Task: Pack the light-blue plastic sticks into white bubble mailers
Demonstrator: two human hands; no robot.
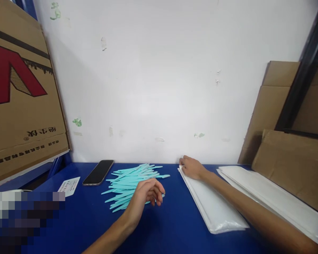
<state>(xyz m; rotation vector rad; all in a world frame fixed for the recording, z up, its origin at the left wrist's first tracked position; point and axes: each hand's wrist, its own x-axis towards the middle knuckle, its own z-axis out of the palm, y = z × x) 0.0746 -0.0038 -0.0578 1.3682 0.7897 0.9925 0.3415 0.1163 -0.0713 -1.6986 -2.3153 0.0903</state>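
My left hand (147, 192) hovers at the right side of a loose pile of thin teal plastic sticks (127, 187), which look like eyebrow razors. Its fingers are loosely bent and apart, and I see nothing held in them. My right hand (193, 168) reaches to the far end of a stack of flat white plastic bags (214, 208), with its fingers curled over the top edge. The fingertips there are partly hidden. The bags lie flat on the blue table (175, 218), to the right of the pile.
Left of the pile lie a black-screened phone (99, 173) and a white printed card (69, 186). More white bags (254, 187) are at the right, beside cardboard (291, 165). A large printed carton (23, 95) stands at left. A white wall (159, 77) closes the back.
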